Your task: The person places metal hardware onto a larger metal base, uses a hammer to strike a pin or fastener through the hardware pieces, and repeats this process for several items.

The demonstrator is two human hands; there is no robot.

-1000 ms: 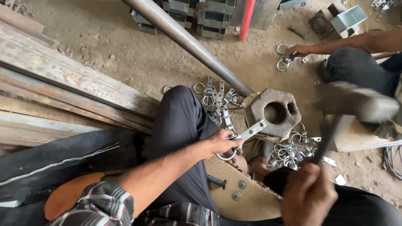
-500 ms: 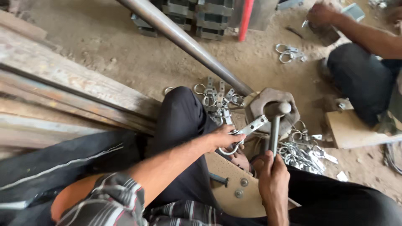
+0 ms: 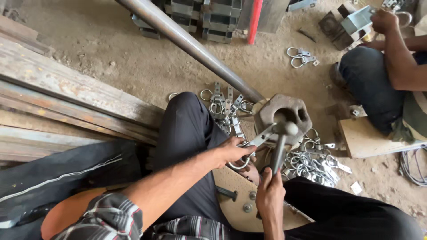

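Your left hand [image 3: 232, 151] grips a ring-ended metal bracket [image 3: 253, 144], its flat end lying on the holed iron block [image 3: 284, 113]. Your right hand [image 3: 270, 195] is closed around the hammer [image 3: 281, 142] handle, its head touching the bracket on the block.

Shiny metal rings [image 3: 311, 162], rusty iron block [image 3: 284, 112], rough wood planks [image 3: 66, 95]

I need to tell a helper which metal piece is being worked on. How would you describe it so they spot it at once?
Find the long steel pipe crossing the floor; at its lower end sits a rusty block. The flat strap with a ring lies across it, held by the left hand, unlike the loose piles beside it.
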